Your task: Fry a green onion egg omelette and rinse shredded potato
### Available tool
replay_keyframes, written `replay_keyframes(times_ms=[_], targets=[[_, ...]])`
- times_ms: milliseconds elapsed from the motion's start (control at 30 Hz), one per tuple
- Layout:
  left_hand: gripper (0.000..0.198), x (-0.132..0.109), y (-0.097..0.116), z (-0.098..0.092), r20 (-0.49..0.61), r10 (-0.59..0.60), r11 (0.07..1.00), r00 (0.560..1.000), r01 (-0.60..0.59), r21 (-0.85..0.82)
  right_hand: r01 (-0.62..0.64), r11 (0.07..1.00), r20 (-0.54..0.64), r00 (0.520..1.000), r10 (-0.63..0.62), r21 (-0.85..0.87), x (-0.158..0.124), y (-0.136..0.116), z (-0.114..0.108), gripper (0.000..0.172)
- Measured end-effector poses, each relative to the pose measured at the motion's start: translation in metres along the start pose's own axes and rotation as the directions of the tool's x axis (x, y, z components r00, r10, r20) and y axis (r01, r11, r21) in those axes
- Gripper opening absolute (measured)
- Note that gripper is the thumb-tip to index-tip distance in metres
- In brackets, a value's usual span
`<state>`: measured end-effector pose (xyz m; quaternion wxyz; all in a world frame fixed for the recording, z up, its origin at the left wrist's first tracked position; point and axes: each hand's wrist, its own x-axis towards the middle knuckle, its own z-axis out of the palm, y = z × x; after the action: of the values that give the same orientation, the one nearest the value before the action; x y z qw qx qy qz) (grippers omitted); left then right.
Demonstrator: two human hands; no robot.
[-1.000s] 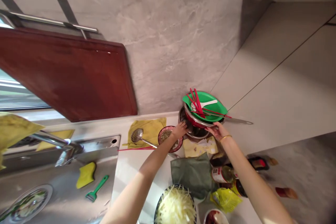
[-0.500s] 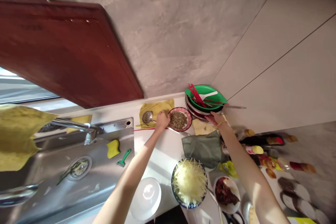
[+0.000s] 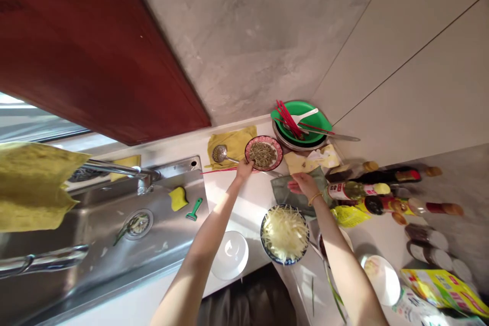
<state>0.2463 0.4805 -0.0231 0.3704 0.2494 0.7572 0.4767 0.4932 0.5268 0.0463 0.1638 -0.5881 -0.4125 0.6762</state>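
My left hand (image 3: 245, 167) is closed on the near-left rim of a pink-patterned bowl (image 3: 281, 152), which holds small brownish shreds. A slotted metal spoon (image 3: 219, 153) lies on a yellow cloth (image 3: 239, 138) left of that bowl, its handle passing by my fingers. My right hand (image 3: 303, 186) hovers over or rests on a grey-green cloth (image 3: 282, 196); its fingers point left, apparently stretched out, with nothing seen in them. In front of this hand is a patterned bowl (image 3: 263, 237) heaped with pale shreds (image 3: 284, 234).
At the back, a green basin (image 3: 319, 123) holding red chopsticks and a white spoon sits on stacked bowls. Several bottles (image 3: 355, 190) line the right side. A white bowl (image 3: 230, 257) stands near the front edge. The sink (image 3: 164, 244) on the left holds a sponge and green peeler.
My right hand has come away from the stacked bowls at the back and moved nearer, over the grey-green cloth. My left hand stays at the pink-patterned bowl. The view has shifted.
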Motion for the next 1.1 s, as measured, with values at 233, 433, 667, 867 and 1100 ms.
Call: replay_keyframes(times_ms=[233, 433, 667, 867, 1100], targets=[[0.021, -0.082, -0.025, -0.071, 0.032, -0.146, 0.987, 0.989, 0.148, -0.066, 0.181, 0.981, -0.013, 0.983, -0.182, -0.064, -0.029, 0.055, -0.006, 0.026], [0.018, -0.142, -0.055, -0.085, 0.071, -0.295, 0.945, 0.953, 0.302, -0.129, 0.444, 0.873, -0.147, 0.868, -0.475, -0.200, -0.067, 0.094, -0.023, 0.041], [0.012, -0.156, -0.072, -0.070, 0.108, -0.322, 0.943, 0.940, 0.329, -0.049, 0.361, 0.788, -0.243, 0.815, -0.526, -0.499, -0.114, 0.128, -0.033, 0.040], [0.019, -0.154, -0.063, -0.080, 0.039, -0.259, 0.957, 0.965, 0.251, 0.147, 0.438, 0.725, -0.057, 0.835, -0.547, -0.532, -0.098, 0.138, -0.024, 0.041], [0.018, -0.210, -0.033, -0.078, 0.202, 0.343, 0.671, 0.918, -0.389, 0.631, 0.392, 0.813, -0.036, 0.893, -0.450, -0.430, -0.082, 0.136, -0.022, 0.033]])
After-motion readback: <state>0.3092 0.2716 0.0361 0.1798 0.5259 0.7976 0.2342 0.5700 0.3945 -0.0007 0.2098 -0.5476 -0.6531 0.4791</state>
